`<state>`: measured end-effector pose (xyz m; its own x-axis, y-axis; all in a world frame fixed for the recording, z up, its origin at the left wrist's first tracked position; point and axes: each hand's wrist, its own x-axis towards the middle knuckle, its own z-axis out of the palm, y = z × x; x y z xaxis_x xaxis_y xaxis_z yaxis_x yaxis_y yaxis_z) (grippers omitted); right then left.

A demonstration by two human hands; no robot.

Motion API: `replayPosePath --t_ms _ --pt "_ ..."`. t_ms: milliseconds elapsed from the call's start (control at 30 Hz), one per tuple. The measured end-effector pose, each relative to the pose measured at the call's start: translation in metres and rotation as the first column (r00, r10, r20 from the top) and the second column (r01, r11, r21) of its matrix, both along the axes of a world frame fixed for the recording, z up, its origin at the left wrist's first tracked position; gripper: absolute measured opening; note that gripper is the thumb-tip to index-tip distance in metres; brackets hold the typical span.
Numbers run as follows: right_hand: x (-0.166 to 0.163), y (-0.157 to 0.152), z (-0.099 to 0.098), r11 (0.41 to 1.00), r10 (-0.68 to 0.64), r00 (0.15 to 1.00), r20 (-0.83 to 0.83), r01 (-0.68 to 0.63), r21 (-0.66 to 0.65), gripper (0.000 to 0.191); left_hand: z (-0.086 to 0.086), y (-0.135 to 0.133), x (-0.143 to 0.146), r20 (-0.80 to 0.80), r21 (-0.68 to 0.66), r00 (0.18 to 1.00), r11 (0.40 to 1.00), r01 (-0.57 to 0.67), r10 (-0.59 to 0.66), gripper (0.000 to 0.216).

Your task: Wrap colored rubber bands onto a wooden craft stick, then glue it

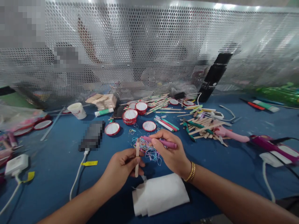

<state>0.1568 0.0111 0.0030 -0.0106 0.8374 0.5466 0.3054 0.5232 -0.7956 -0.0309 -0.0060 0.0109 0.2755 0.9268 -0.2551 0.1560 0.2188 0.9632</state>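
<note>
My left hand (126, 165) pinches a wooden craft stick (137, 161) and holds it nearly upright above the table. Part of the stick's top end looks darker, perhaps coloured. Fingers of my right hand (171, 152) are wrapped round a purple marker pen (167, 143), whose tip points left at the top of the stick; I cannot tell if it touches. Behind both hands lies a loose pile of small coloured rubber bands (150, 152). A folded white cloth (163, 194) rests on the table just in front of my hands.
Round red-rimmed lids (112, 128), a white cup (77, 111), a phone (92, 135) on a cable, and several markers (164, 123) surround the work spot. Craft sticks (207, 127) are heaped to the right. A perforated metal panel (149, 46) closes off the back, with a black bottle (215, 77) against it.
</note>
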Motion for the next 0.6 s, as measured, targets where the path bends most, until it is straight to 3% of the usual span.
replayPosePath --t_ms 467,600 --pt "-0.0001 -0.0009 0.0022 0.998 0.034 0.998 0.045 -0.036 0.044 0.013 0.0033 -0.0006 0.0011 0.037 0.002 0.999 1.0 -0.018 0.018 0.025" --pt "0.003 0.0026 0.0033 0.999 0.008 1.0 -0.029 -0.009 -0.037 0.012 0.003 -0.0008 -0.0005 0.081 -0.016 0.997 1.0 -0.009 0.01 0.025"
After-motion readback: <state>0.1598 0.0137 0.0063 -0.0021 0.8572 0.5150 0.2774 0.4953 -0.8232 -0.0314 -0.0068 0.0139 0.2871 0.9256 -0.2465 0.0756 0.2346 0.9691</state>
